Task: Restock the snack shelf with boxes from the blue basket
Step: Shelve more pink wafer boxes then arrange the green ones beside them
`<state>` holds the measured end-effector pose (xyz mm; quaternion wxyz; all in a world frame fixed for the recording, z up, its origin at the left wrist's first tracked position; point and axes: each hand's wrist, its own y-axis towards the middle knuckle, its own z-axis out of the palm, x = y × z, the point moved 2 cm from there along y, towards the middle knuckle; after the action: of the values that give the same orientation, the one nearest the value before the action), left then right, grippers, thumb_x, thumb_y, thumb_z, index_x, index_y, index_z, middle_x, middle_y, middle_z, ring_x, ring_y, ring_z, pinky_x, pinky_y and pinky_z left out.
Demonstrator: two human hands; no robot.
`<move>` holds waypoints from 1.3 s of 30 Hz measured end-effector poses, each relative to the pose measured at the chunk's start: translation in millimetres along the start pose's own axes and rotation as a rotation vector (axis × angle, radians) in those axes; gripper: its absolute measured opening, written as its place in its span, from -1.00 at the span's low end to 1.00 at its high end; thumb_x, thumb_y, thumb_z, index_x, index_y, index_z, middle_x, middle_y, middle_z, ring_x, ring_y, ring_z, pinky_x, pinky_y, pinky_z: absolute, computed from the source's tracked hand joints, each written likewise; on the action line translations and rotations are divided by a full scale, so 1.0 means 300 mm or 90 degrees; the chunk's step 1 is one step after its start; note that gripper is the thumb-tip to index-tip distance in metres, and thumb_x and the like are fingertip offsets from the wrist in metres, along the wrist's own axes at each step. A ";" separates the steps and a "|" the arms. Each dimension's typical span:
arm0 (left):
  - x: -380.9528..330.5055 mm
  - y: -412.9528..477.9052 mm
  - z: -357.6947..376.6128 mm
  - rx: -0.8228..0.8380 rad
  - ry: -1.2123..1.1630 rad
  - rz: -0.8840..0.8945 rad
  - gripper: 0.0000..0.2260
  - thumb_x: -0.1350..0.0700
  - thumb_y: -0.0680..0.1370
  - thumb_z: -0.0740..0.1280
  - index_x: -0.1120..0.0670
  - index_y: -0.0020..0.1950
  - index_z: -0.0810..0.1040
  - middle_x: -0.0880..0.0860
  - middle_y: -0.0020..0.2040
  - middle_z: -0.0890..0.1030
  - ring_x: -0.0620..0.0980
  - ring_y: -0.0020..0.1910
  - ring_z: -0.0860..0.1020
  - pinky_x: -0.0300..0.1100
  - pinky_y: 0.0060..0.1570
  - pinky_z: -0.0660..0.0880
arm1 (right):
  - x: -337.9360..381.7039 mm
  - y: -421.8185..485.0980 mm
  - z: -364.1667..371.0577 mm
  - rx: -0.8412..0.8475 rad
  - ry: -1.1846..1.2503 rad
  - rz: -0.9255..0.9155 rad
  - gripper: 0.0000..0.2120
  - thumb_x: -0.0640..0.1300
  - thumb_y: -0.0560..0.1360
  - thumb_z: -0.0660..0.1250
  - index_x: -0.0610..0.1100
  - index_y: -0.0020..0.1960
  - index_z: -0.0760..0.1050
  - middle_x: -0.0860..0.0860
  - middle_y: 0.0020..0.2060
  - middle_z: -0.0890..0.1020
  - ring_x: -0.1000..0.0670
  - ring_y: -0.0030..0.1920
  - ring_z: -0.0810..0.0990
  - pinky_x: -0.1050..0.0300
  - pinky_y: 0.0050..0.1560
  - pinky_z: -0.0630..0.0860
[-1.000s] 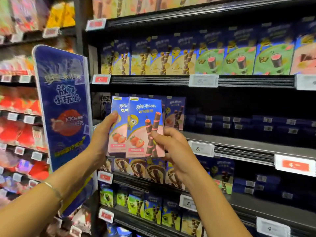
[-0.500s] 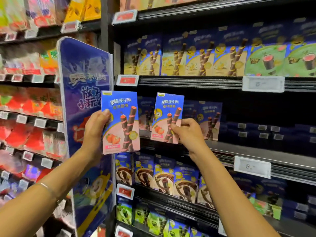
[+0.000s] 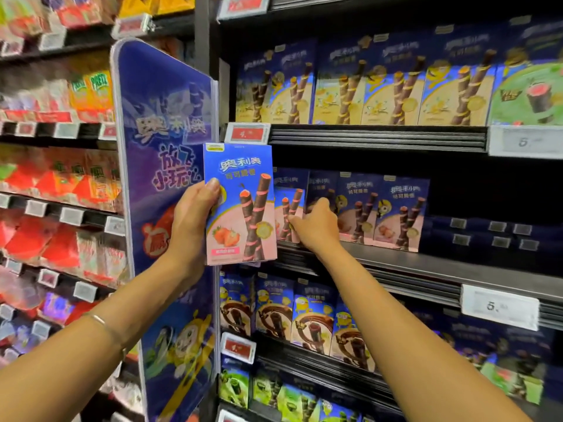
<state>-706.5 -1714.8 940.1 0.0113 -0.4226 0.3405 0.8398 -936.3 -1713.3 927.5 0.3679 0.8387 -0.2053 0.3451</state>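
Shelf (image 3: 457, 264) restock looks mid-placement imo: left grip (image 3: 192, 220) curled round a strawberry box (image 3: 240, 205) held just off the shelf's left end, right grip (image 3: 316, 229) pinching a second box (image 3: 284, 204) at its front edge, so next it probably wants nudging back.

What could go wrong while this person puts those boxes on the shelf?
1. The right hand is setting a box at the front of the shelf; released too early, it might tip off.
2. That hand is right beside the standing boxes, so a nudge could topple them.
3. The left hand holds the other box by one side only, so it may slip.
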 end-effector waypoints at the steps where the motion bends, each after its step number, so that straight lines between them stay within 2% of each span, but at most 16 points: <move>1: 0.002 0.004 -0.002 0.001 -0.001 -0.002 -0.11 -0.22 0.36 0.45 0.39 0.45 0.38 0.52 0.45 0.41 0.60 0.43 0.36 0.57 0.42 0.26 | 0.002 0.002 0.009 -0.001 -0.012 0.000 -0.58 0.03 0.51 0.46 -0.16 0.14 0.32 -0.14 0.11 0.59 -0.19 0.04 0.58 -0.03 -0.10 0.48; 4: 0.005 0.012 -0.005 0.006 0.006 -0.009 -0.07 -0.24 0.37 0.43 0.37 0.52 0.33 0.42 0.42 0.52 0.55 0.41 0.44 0.55 0.42 0.30 | 0.006 0.004 0.024 -0.008 -0.032 0.002 -0.61 0.05 0.51 0.44 -0.13 0.14 0.35 -0.10 0.08 0.59 -0.16 -0.01 0.56 -0.03 -0.11 0.49; 7: 0.007 0.018 0.001 0.021 0.005 -0.004 -0.08 -0.23 0.37 0.43 0.41 0.48 0.34 0.49 0.41 0.47 0.59 0.39 0.42 0.55 0.41 0.29 | 0.017 0.003 0.032 -0.017 -0.061 -0.003 -0.60 0.06 0.53 0.42 -0.16 0.16 0.36 -0.13 0.11 0.55 -0.21 0.01 0.55 -0.04 -0.10 0.46; 11: 0.007 0.017 0.019 0.020 0.026 0.004 -0.14 -0.21 0.40 0.41 0.46 0.40 0.35 0.54 0.38 0.44 0.63 0.34 0.44 0.55 0.36 0.32 | 0.029 0.001 0.042 -0.014 -0.072 0.001 -0.58 0.06 0.54 0.41 -0.18 0.19 0.35 -0.16 0.14 0.54 -0.24 0.07 0.56 -0.13 -0.03 0.53; 14: 0.013 0.014 0.031 0.014 0.051 0.017 -0.15 -0.22 0.41 0.41 0.47 0.38 0.37 0.51 0.33 0.52 0.49 0.21 0.54 0.45 0.26 0.46 | 0.036 0.000 0.050 -0.018 -0.075 -0.003 -0.59 0.03 0.55 0.39 -0.20 0.21 0.34 -0.16 0.16 0.55 -0.23 0.07 0.57 -0.07 -0.12 0.46; 16: 0.017 0.016 0.035 0.009 0.064 0.024 -0.20 -0.21 0.40 0.41 0.46 0.30 0.42 0.42 0.22 0.56 0.41 0.11 0.55 0.22 0.07 0.55 | 0.036 0.001 0.055 -0.024 -0.080 -0.003 -0.59 0.05 0.56 0.38 -0.20 0.21 0.35 -0.16 0.15 0.54 -0.23 0.07 0.57 -0.05 -0.15 0.43; 18: 0.024 0.023 0.035 0.012 0.078 0.026 -0.25 -0.21 0.40 0.41 0.44 0.23 0.44 0.36 0.13 0.56 0.29 -0.01 0.60 0.06 -0.05 0.55 | 0.035 0.003 0.058 -0.023 -0.084 -0.004 -0.59 0.07 0.57 0.37 -0.20 0.21 0.35 -0.17 0.15 0.54 -0.25 0.08 0.57 -0.06 -0.14 0.43; 21: 0.036 0.028 0.031 0.017 0.089 0.023 -0.33 -0.21 0.39 0.41 0.31 0.22 0.48 0.23 0.03 0.67 0.09 -0.14 0.70 -0.02 -0.11 0.61 | 0.031 0.005 0.055 -0.015 -0.072 -0.001 -0.56 0.09 0.57 0.37 -0.21 0.23 0.35 -0.18 0.17 0.53 -0.26 0.10 0.56 -0.08 -0.11 0.46; 23: 0.038 0.031 0.028 0.015 0.092 0.022 -0.30 -0.23 0.38 0.41 0.32 0.27 0.49 0.23 0.05 0.66 0.07 -0.14 0.71 -0.05 -0.12 0.62 | 0.032 -0.003 0.039 -0.035 -0.035 -0.003 -0.52 0.12 0.55 0.38 -0.22 0.23 0.36 -0.17 0.17 0.50 -0.23 0.09 0.54 -0.09 -0.07 0.49; 26: 0.038 0.038 0.033 0.016 0.076 0.022 -0.19 -0.23 0.38 0.41 0.41 0.34 0.45 0.33 0.14 0.62 0.18 -0.05 0.68 0.03 -0.02 0.61 | 0.051 -0.032 -0.012 -0.092 0.137 -0.034 -0.62 0.16 0.59 0.32 -0.16 0.12 0.46 -0.06 0.01 0.60 -0.12 0.03 0.58 0.03 -0.12 0.50; 28: 0.037 0.046 0.039 0.013 0.048 0.020 -0.16 -0.23 0.36 0.42 0.41 0.38 0.43 0.46 0.24 0.55 0.33 0.09 0.60 0.14 0.10 0.55 | 0.079 -0.069 -0.049 -0.038 0.336 -0.008 -0.63 0.16 0.64 0.23 -0.16 0.08 0.53 -0.05 -0.13 0.67 -0.10 -0.07 0.67 0.05 -0.15 0.58; 30: 0.036 0.056 0.052 0.019 0.036 0.021 -0.14 -0.23 0.36 0.43 0.40 0.39 0.41 0.54 0.35 0.47 0.43 0.18 0.55 0.25 0.18 0.52 | 0.109 -0.114 -0.090 0.060 0.470 0.004 -0.57 0.19 0.65 0.19 -0.18 0.10 0.56 -0.06 -0.19 0.67 -0.06 -0.16 0.66 0.04 -0.21 0.58; 33: 0.037 0.069 0.078 0.056 0.026 0.010 -0.09 -0.22 0.36 0.44 0.46 0.41 0.34 0.60 0.40 0.35 0.63 0.36 0.40 0.52 0.42 0.32 | 0.136 -0.178 -0.149 0.132 0.459 -0.079 -0.57 0.21 0.61 0.26 -0.18 0.10 0.55 -0.02 -0.18 0.67 -0.01 -0.19 0.67 0.03 -0.22 0.58; 35: 0.048 0.073 0.097 0.065 0.038 0.002 -0.12 -0.21 0.38 0.43 0.49 0.39 0.35 0.60 0.39 0.37 0.63 0.38 0.40 0.57 0.42 0.25 | 0.140 -0.209 -0.180 0.148 0.434 -0.124 -0.63 0.15 0.56 0.37 -0.17 0.08 0.54 -0.04 -0.17 0.66 0.01 -0.21 0.67 0.02 -0.23 0.60; 37: 0.065 0.073 0.112 0.047 0.057 -0.009 -0.17 -0.21 0.41 0.42 0.48 0.35 0.40 0.57 0.36 0.45 0.62 0.35 0.43 0.54 0.40 0.32 | 0.133 -0.228 -0.202 0.140 0.357 -0.152 -0.68 0.08 0.52 0.45 -0.14 0.09 0.55 -0.09 -0.13 0.65 -0.08 -0.13 0.70 -0.09 -0.14 0.69; 39: 0.090 0.081 0.123 0.022 0.071 -0.022 -0.31 -0.21 0.41 0.45 0.40 0.17 0.50 0.49 0.23 0.57 0.51 0.21 0.59 0.41 0.32 0.48 | 0.117 -0.236 -0.223 0.132 0.323 -0.147 -0.71 0.03 0.52 0.46 -0.14 0.12 0.56 -0.06 -0.11 0.68 -0.12 -0.02 0.70 -0.25 0.01 0.65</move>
<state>-757.3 -1719.2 949.6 0.0142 -0.4744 0.3477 0.8086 -898.7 -1620.1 952.3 0.3566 0.7767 0.0261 0.5186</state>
